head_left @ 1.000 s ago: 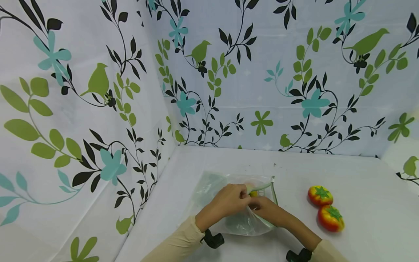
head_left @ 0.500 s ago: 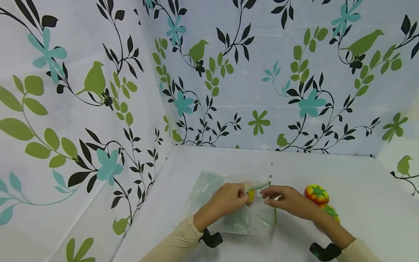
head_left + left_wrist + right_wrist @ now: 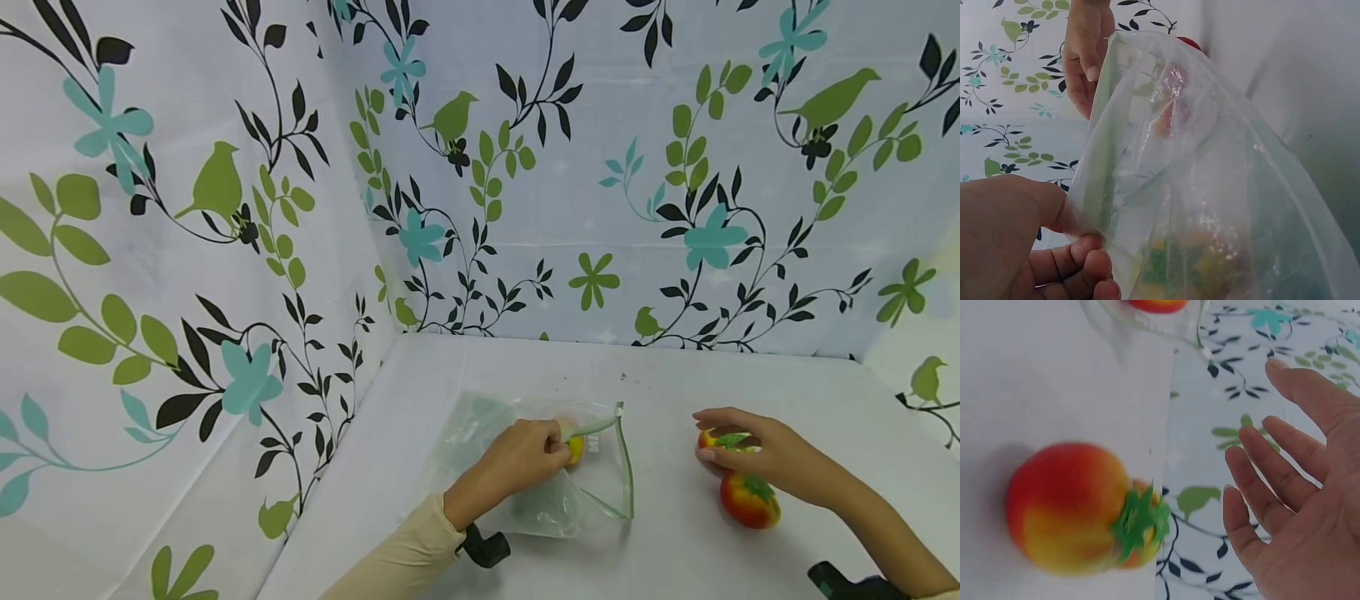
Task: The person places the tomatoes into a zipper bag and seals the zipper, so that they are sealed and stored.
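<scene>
A clear plastic bag (image 3: 536, 504) lies centre-left on the white tabletop (image 3: 667, 383), its edge pinched by the left hand (image 3: 521, 458). Rightward, the right hand (image 3: 783, 458), fingers loosely extended, hangs over the far tomato (image 3: 729, 440); beside it sits the near tomato (image 3: 750, 507). A side grip looks steadiest.

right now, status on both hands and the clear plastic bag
Left hand pinches clear plastic bag near its mouth. Right hand by farther red-and-yellow round fruit, not gripping. Nothing else seen between bag and fruit.

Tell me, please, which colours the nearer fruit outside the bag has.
The fruit is red and yellow, with green leaves; right wrist view shows it best.
</scene>
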Tool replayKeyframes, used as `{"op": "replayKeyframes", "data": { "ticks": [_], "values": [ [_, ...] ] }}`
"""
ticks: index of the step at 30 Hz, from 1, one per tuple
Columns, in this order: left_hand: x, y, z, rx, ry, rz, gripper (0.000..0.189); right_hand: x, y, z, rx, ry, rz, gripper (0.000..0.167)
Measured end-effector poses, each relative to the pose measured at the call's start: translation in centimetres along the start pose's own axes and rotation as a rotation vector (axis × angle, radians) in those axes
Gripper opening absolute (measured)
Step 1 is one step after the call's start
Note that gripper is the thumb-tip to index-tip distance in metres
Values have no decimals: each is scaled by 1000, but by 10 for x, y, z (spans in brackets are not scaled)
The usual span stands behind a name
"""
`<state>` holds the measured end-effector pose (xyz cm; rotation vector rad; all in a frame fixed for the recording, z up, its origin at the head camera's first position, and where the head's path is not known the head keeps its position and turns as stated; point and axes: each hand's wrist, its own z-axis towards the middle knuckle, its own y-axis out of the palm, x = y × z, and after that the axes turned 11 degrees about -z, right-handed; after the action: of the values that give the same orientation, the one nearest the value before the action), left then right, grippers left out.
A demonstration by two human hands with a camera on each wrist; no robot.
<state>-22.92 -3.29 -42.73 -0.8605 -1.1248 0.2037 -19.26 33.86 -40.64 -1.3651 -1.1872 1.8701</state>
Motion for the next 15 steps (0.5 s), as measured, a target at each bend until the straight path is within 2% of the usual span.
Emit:
{"op": "replayKeyframes", "data": {
  "ticks": [3,10,15],
  "values": [
    [0,0,0,-1,5,2,20,15,-5,-12,27,25,-50,48],
    [1,-1,1,1,4,19,21,45,-8,-35,19,144,-86,59],
    [2,-2,2,1,-1,21,21,64,-8,-47,14,177,-91,64]
  ]
}}
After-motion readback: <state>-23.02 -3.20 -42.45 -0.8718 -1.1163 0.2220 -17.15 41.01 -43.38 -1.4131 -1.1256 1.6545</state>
